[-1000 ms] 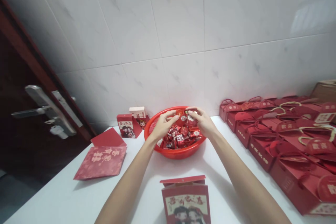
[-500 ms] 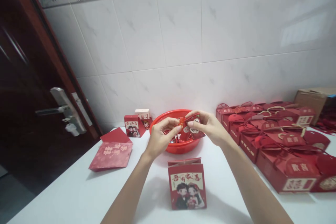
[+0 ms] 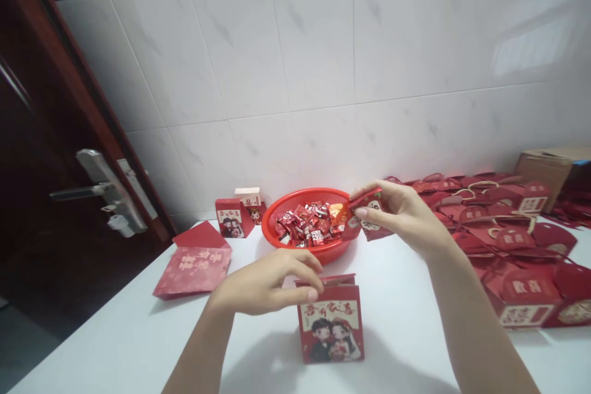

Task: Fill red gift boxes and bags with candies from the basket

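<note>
Near the table's front stands a small red gift box (image 3: pixel 331 329) with a cartoon couple printed on its face. My left hand (image 3: pixel 272 280) is at its upper left corner, thumb in front of the face and fingers above the top edge, spread apart; whether it touches the box is unclear. Just right of the red plastic basket (image 3: pixel 295 251), my right hand (image 3: pixel 406 212) pinches several red candy packets (image 3: pixel 375 221) between thumb and fingers. Wrapped candies (image 3: pixel 309 221) fill the basket.
A flat red paper bag (image 3: pixel 196 265) lies at the left, with two small boxes (image 3: pixel 233 215) upright behind it. Several rows of red handled boxes (image 3: pixel 526 295) occupy the right side, near a cardboard carton (image 3: pixel 538 175). The tiled wall (image 3: pixel 318 135) closes off the back.
My left hand has come away from the packets above the basket, down to the gift box's top. My right hand has shifted right with the packets, uncovering the candies.
</note>
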Available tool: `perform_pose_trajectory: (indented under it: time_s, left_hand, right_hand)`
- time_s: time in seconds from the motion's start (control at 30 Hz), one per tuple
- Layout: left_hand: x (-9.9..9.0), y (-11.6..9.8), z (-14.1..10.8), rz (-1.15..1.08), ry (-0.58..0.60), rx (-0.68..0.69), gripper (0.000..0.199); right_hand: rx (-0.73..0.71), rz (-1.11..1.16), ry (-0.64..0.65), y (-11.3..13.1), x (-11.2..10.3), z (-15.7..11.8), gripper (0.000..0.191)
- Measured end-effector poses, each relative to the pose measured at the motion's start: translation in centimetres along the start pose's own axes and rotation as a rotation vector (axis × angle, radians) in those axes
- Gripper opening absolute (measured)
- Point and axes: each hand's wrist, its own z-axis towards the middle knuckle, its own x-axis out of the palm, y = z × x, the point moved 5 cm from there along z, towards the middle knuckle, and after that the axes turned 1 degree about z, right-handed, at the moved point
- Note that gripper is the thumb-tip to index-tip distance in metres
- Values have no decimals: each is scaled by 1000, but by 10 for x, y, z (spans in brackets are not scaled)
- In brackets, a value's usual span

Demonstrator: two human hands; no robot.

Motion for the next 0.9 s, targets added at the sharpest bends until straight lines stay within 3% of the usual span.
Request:
perform_pose_trajectory:
  time_s: [0.1,0.37,0.57,0.8,0.9]
  left_hand:
    - [3,9,9,-27,-21,3,24]
    - [-2,28,20,-172,-225,0,14]
    - [3,36,27,-222,-184,-21,22]
    - [5,47,35,-259,-259,-50,16]
    - [6,48,34,-256,-218,-113,24]
  right_hand:
    - [-27,-37,28,1,2,0,24]
    - [-69,-202,205,-1,16,2,16]
    - [-56,-244,303,-5,28,3,12]
    - [-81,-264,285,-8,30,7,10]
    - [-94,-302,284,-9,31,8,10]
